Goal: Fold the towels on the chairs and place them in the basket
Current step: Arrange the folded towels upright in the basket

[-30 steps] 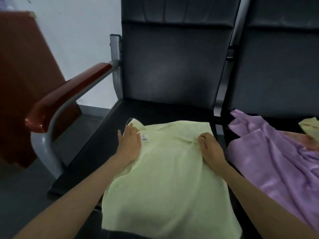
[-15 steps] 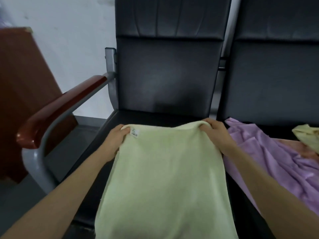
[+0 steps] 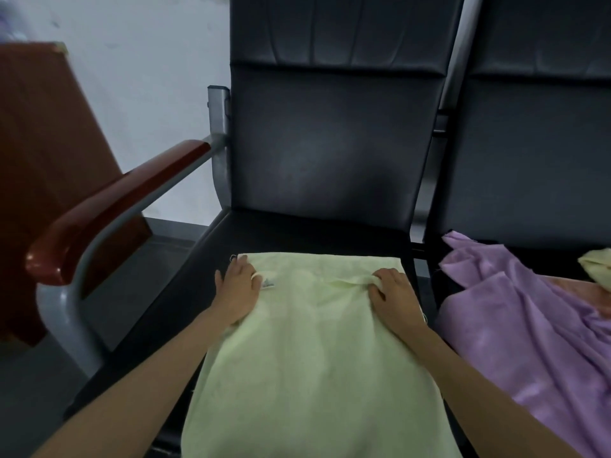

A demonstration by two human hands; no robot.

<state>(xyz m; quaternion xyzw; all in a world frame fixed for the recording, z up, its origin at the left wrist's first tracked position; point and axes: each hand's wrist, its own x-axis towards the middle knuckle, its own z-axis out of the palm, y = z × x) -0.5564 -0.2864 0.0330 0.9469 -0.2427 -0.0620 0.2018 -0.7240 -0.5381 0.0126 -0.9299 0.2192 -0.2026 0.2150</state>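
Centre frame: yellow towel lies flat on the left chair. The left hand and right hand each pinch a far corner. A purple towel lies crumpled at right.

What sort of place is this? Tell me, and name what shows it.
Probably a waiting room or hall: black padded chairs joined in a row, a wooden armrest on a grey metal frame, a plain white wall.
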